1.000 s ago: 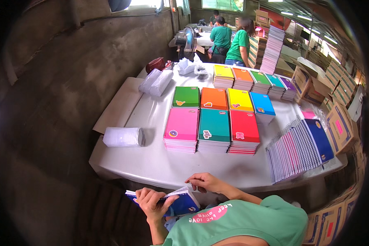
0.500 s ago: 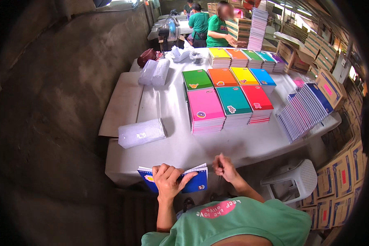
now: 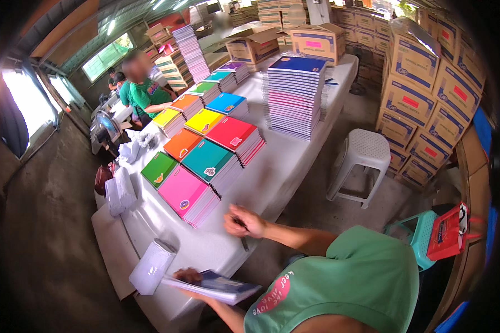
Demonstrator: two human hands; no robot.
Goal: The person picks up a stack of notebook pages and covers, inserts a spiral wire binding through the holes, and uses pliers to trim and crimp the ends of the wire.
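Over the table's near edge, my left hand [image 3: 188, 276] grips a blue-covered notebook [image 3: 223, 283], its white page edges facing me. My right hand [image 3: 245, 222] is closed around a slim dark tool [image 3: 244, 243] that points down; its kind is unclear. Just beyond the right hand stand stacks of spiral notebooks, the closest a pink stack [image 3: 182, 191] and a teal stack [image 3: 210, 158]. A red stack [image 3: 231, 133], an orange stack [image 3: 182, 144] and a green stack [image 3: 159, 170] sit beside them. A plastic-wrapped white bundle [image 3: 153, 267] lies close to my left hand.
A tall blue-topped notebook stack [image 3: 295, 65] stands on the white table [image 3: 286, 161] toward its far right. A white stool [image 3: 362, 147] and piled cartons [image 3: 408, 102] are on the right. A teal stool [image 3: 425, 236] carries a red bag [image 3: 449, 232]. A co-worker [image 3: 147, 97] is across the table.
My view has swung to the right, bringing the cartons and stools into sight. The blue notebook has tipped flatter in my left hand; my right hand stays closed.
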